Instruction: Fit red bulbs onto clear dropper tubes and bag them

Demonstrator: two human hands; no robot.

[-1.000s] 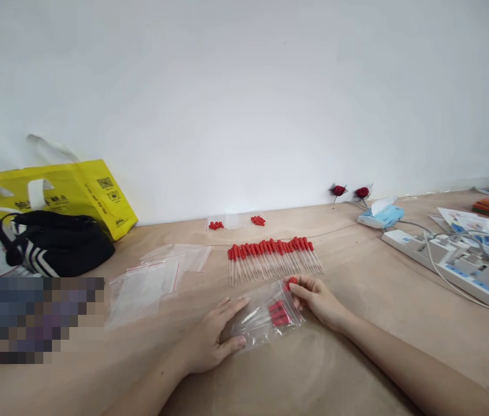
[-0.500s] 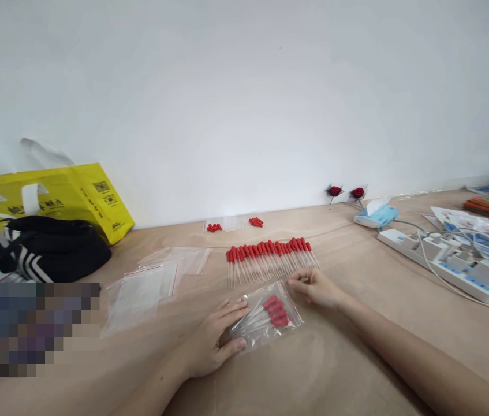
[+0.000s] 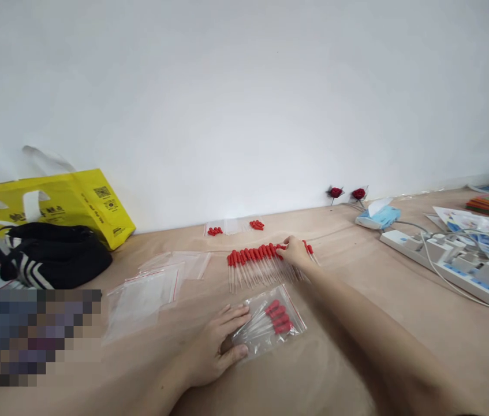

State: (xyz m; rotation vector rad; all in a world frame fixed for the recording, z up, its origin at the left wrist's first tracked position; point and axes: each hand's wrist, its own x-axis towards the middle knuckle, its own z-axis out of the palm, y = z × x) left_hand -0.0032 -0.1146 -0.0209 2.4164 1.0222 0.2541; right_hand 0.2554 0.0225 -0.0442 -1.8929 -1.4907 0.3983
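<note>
Moved since half a second ago: the right hand (image 3: pixel 294 253), away from beside the corner of the zip-lock bag (image 3: pixel 265 346) and up onto the row of red-bulbed droppers (image 3: pixel 248 257). Now reaching over the right part of that row, fingertips at the bulbs, hiding several; cannot tell whether pinching one or merely touching. Left hand (image 3: pixel 216 345) much as before, spread over the left end of the bag, thumb near the lower corner, fingers near the upper, not clenched, resting lightly. Inside the bag: a small fan of bagged droppers (image 3: pixel 279 316), bulbs toward the red-lined zip edge at right, clear stems toward the left hand. Bag flat on the tan tabletop (image 3: pixel 452 329), nearer than the row and apart from it. In the row: bulbs toward the wall, stems this way, side by side. To the left, overlapping flat zip-lock bags (image 3: pixel 144 294). Against the wall, clear bags (image 3: pixel 232 225) with red bulbs showing. Far right: white power strip (image 3: pixel 456 271), loaded with plugs, with a blue tissue pack (image 3: pixel 378 218) just behind.
</note>
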